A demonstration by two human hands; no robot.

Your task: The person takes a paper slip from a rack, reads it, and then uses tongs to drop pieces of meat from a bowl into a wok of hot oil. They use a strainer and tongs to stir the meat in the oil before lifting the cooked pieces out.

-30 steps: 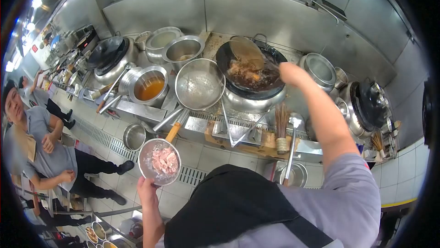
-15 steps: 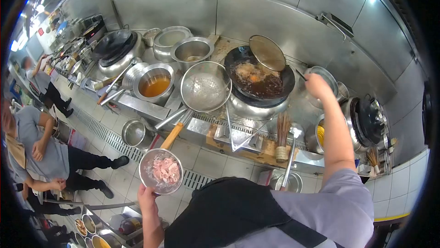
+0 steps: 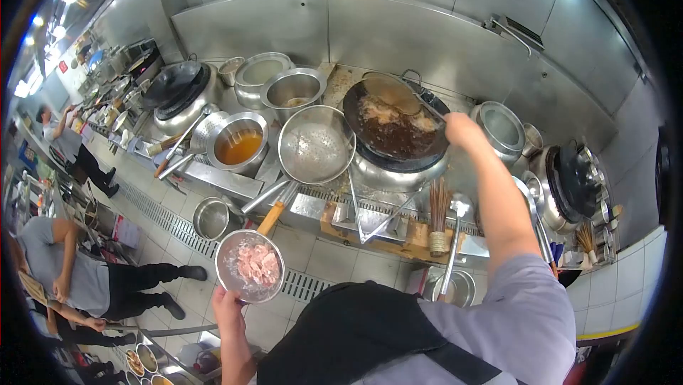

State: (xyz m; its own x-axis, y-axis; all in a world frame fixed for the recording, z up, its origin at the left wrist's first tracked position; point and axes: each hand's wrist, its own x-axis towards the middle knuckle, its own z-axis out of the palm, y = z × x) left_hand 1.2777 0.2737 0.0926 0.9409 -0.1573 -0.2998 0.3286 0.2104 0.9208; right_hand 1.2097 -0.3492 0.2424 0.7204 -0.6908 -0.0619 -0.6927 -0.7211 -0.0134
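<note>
My left hand (image 3: pixel 226 308) is closed on the rim of a metal bowl (image 3: pixel 226 278) with pale pink raw meat pieces (image 3: pixel 257 263) in it. The bowl is held over the floor, in front of the stove edge. My right hand (image 3: pixel 462 131) grips the handle of a round mesh skimmer (image 3: pixel 391 93). Its mesh lies tilted over the far part of a black wok (image 3: pixel 356 142) on the burner. In the wok, golden frying pieces (image 3: pixel 380 111) bubble in dark oil.
Left of the wok stand a large strainer (image 3: pixel 316 145), a pot of amber liquid (image 3: pixel 240 145) and a steel pot (image 3: pixel 294 86). A bamboo brush (image 3: pixel 439 218) and a ladle (image 3: pixel 461 207) lie along the front edge. People (image 3: pixel 85 268) stand at the left.
My right hand has moved slightly left and down, lowering the skimmer from upright above the wok to flatter over the frying pieces. The bowl stays nearly in place.
</note>
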